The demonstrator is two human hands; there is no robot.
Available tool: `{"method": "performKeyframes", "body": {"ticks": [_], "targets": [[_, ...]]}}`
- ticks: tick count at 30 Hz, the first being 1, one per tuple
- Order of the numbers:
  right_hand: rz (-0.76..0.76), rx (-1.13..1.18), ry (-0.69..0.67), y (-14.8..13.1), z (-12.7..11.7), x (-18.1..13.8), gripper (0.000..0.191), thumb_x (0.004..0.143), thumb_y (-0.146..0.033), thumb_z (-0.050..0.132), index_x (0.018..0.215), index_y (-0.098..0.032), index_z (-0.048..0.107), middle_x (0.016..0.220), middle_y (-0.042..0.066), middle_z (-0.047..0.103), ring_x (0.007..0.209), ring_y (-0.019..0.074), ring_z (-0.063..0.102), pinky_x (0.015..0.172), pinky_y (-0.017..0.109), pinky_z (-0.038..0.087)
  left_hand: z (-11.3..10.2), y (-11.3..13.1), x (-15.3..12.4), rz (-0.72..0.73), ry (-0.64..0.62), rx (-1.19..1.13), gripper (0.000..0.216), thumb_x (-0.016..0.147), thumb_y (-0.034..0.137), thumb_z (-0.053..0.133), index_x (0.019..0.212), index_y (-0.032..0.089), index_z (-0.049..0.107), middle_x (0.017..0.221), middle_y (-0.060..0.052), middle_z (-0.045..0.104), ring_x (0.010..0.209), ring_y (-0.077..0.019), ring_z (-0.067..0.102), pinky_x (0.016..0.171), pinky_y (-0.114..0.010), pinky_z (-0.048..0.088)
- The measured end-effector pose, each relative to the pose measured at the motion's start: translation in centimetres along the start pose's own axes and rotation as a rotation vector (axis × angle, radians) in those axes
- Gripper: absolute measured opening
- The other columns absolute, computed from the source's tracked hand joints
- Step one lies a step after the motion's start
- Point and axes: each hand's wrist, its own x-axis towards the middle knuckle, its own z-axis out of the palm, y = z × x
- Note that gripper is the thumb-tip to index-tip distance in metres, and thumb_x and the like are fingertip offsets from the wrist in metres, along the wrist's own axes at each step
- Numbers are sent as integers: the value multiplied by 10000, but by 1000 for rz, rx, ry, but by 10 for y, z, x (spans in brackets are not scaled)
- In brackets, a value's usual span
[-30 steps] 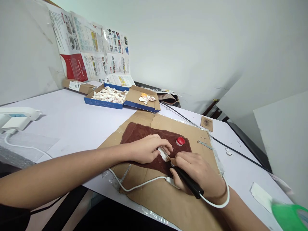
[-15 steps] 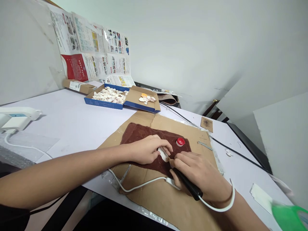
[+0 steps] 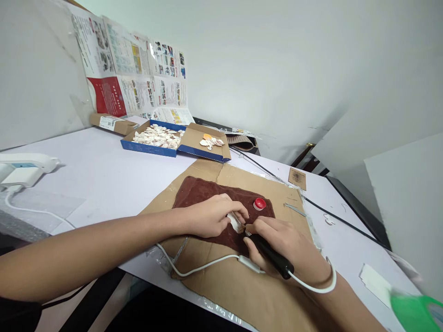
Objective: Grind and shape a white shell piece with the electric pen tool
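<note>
White tabletop carries our cardboard sheet [image 3: 242, 281] and brown cloth [image 3: 204, 191], with a red cap [image 3: 259, 203] on it. Our left hand [image 3: 211, 215] pinches a small white shell [image 3: 236, 222] on the cloth; our right hand [image 3: 284, 249] grips a black corded tool [image 3: 272, 256], its tip at the shell

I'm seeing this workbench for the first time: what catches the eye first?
The two hands meeting on the brown cloth mid-table: the left hand pins a small white piece, the right hand holds a black corded tool to it. Behind, a blue box holds pale shells.
</note>
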Motion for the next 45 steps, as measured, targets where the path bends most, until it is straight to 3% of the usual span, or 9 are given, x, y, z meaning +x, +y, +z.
{"method": "performKeyframes", "body": {"ticks": [19,27,45], "targets": [[38,71,17,0,5,-2,85,928,-142,519,940,-225,534,693,-5,610,553,138,560,527,239,469,0,-1,-1,-6,-1,-2,500,842,-64,521,1237,212,653,1173,-12,798,1132,-220,662,1035,-360,477],[177,110,37,-2,5,-1,135,933,-187,561,845,-250,479,660,-23,609,514,118,535,495,229,431,3,0,-3,-32,16,38,517,850,-50,510,1264,218,667,1231,-31,769,1152,-232,648,1030,-358,495],[271,144,160,-13,24,-4,186,903,-181,568,790,-255,441,608,-49,545,472,102,468,458,235,412,0,0,-5,-78,-11,44,458,884,24,560,1275,234,671,1244,-33,759,1161,-256,661,1043,-396,491]]}}
